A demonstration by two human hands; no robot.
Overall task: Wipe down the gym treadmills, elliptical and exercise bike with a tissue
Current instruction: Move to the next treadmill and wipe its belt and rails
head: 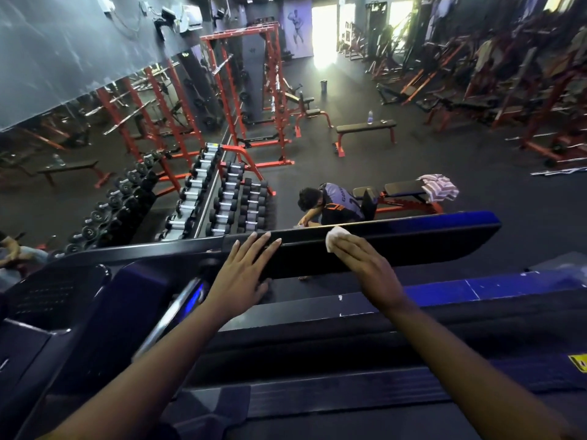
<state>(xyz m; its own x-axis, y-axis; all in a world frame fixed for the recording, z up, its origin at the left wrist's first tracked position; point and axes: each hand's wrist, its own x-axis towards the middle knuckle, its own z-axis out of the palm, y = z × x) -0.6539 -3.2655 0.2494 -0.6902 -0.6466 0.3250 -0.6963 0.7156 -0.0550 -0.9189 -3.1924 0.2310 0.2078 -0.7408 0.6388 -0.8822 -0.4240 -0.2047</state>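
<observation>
A dark treadmill fills the lower view, with its long black side arm point(413, 244) running across the middle and its console point(63, 300) at the lower left. My left hand point(244, 268) lies flat on the arm with straight fingers reaching over its top edge. My right hand point(365, 265) presses a white tissue point(336, 238) against the arm's top edge; most of the tissue is hidden under the fingers. The treadmill belt point(349, 392) runs below my forearms.
Beyond the arm, on a lower floor, a person in a grey jersey point(336, 203) sits at a red bench point(403, 193). A dumbbell rack point(222, 195), red power racks point(254, 90) and a flat bench point(365, 127) stand further off.
</observation>
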